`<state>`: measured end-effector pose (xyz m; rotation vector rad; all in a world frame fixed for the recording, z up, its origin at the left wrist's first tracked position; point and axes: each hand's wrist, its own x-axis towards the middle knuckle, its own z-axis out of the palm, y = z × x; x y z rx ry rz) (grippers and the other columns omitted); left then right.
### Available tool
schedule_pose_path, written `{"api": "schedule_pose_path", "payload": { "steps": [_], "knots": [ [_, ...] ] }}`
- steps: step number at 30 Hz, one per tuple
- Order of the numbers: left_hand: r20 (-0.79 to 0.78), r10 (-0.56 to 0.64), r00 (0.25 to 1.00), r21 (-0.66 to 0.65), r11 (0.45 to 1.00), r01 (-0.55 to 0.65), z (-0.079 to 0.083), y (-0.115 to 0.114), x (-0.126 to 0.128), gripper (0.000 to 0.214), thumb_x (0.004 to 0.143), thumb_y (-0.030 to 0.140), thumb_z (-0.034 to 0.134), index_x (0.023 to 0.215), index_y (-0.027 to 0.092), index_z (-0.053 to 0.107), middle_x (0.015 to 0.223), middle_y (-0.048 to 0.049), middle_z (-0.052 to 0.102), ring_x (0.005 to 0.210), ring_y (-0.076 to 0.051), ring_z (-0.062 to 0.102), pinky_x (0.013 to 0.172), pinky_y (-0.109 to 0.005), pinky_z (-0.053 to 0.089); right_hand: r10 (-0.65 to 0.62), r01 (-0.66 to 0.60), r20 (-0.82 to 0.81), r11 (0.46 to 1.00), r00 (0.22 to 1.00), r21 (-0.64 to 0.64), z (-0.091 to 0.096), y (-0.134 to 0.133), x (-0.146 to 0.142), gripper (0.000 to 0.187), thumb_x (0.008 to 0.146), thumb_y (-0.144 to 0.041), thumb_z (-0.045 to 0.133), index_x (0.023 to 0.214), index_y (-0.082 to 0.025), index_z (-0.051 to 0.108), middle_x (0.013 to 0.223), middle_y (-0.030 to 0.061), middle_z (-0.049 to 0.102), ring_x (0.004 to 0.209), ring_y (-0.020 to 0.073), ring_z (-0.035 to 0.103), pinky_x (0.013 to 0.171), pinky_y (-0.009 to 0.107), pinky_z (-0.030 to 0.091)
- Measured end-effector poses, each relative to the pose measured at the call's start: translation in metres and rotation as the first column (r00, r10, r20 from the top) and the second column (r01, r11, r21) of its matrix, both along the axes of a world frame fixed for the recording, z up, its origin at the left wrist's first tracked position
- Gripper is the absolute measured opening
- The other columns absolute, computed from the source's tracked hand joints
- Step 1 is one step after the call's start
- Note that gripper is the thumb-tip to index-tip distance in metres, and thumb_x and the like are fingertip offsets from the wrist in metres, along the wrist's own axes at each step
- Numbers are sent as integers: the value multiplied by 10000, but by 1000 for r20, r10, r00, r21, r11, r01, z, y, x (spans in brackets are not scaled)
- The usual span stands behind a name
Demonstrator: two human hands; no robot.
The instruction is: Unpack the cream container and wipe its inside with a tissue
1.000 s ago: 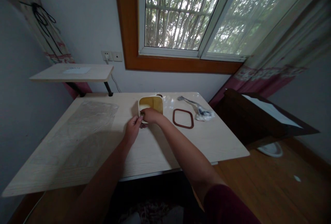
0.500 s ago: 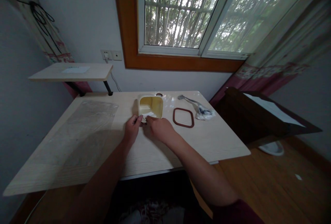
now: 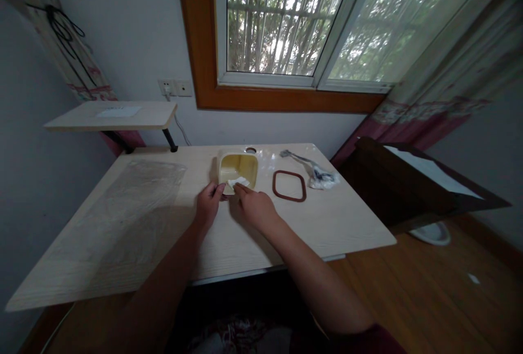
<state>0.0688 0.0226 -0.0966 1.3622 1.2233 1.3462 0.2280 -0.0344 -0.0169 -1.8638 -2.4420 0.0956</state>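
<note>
A squarish cream-yellow container (image 3: 239, 164) stands on the table, its open side facing me. My left hand (image 3: 209, 201) grips its near left corner between thumb and fingers. In my right hand (image 3: 255, 204) is a white tissue (image 3: 238, 181), pinched at the container's near rim. The tissue spreads over the rim and a little inside. Just to the right of the container lies a reddish-brown rounded-square ring (image 3: 290, 185), flat on the tabletop.
A clear plastic bag with a dark-grey handled item (image 3: 322, 177) lies at the right of the table (image 3: 335, 229). A clear plastic sheet (image 3: 131, 207) covers the left part. A raised shelf (image 3: 114, 116) stands at the back left, and a dark brown piece of furniture (image 3: 408, 179) is at the right.
My right hand has shifted slightly right along the near rim, and more of the white tissue shows. My left hand keeps its hold on the container's corner.
</note>
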Motion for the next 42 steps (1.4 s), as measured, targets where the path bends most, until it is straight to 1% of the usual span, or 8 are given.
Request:
{"api": "schedule_pose_path", "payload": {
  "steps": [4, 9, 14, 20, 27, 31, 38, 42],
  "knots": [
    [1, 0, 1000, -2, 1000, 0, 1, -1, 0, 402, 864, 580, 630, 725, 212, 549, 599, 21, 653, 596, -176, 694, 605, -253, 523, -46, 46, 33, 999, 998, -2, 0, -1, 2, 549, 981, -217, 367, 1522, -143, 426, 1568, 170, 462, 1079, 271, 718, 889, 400, 564],
    [12, 7, 1000, 8, 1000, -7, -1, 0, -1, 399, 869, 572, 629, 720, 215, 531, 617, 24, 657, 607, -174, 695, 613, -255, 530, 42, -41, -74, 999, 996, 13, 4, -5, -5, 536, 991, -274, 381, 1516, -184, 440, 1562, 109, 490, 1168, 259, 678, 925, 371, 560],
    [25, 5, 1000, 4, 1000, -5, -2, 1, 0, 400, 874, 575, 619, 728, 209, 543, 617, 22, 655, 577, -163, 676, 606, -257, 533, -12, 12, -45, 1000, 999, -6, 5, -3, -1, 505, 981, -250, 406, 1477, -184, 473, 1495, 148, 528, 1102, 258, 694, 906, 385, 566],
    [26, 16, 1000, 9, 1000, -16, 3, -1, 0, 390, 879, 562, 612, 728, 209, 551, 616, 18, 656, 573, -162, 672, 608, -259, 534, -41, 41, -95, 999, 995, 3, 1, -2, -5, 486, 981, -266, 435, 1463, -204, 461, 1446, 156, 511, 1047, 254, 703, 827, 366, 590],
    [34, 21, 999, -7, 1000, -21, 4, -1, 1, 403, 866, 585, 616, 730, 210, 555, 608, 19, 653, 567, -166, 676, 603, -261, 536, -124, 122, -88, 992, 988, -27, -4, -4, -7, 515, 974, -286, 440, 1484, -211, 426, 1606, 165, 366, 1083, 282, 700, 863, 425, 588],
    [21, 20, 1000, -6, 1000, -20, 3, -1, 1, 395, 871, 574, 613, 732, 209, 553, 613, 24, 646, 578, -163, 679, 609, -257, 538, -127, 124, -96, 991, 987, -45, -7, -4, -11, 587, 966, -299, 423, 1536, -167, 378, 1620, 166, 373, 1085, 301, 703, 878, 457, 586],
    [-6, 26, 1000, 18, 999, -26, -2, 0, -1, 381, 881, 554, 614, 728, 215, 532, 652, 27, 660, 608, -162, 692, 599, -243, 526, -9, 0, -183, 999, 983, -46, -5, -4, -15, 635, 950, -303, 434, 1569, -183, 358, 1642, 116, 360, 1235, 278, 638, 965, 410, 557],
    [24, 16, 1000, 3, 1000, -16, -1, 0, 0, 394, 882, 569, 609, 728, 215, 534, 629, 25, 652, 598, -167, 690, 602, -252, 532, -77, 71, -100, 996, 992, -62, -1, -3, -9, 612, 972, -313, 418, 1570, -197, 360, 1641, 129, 359, 1183, 293, 669, 928, 434, 571]
  ]
}}
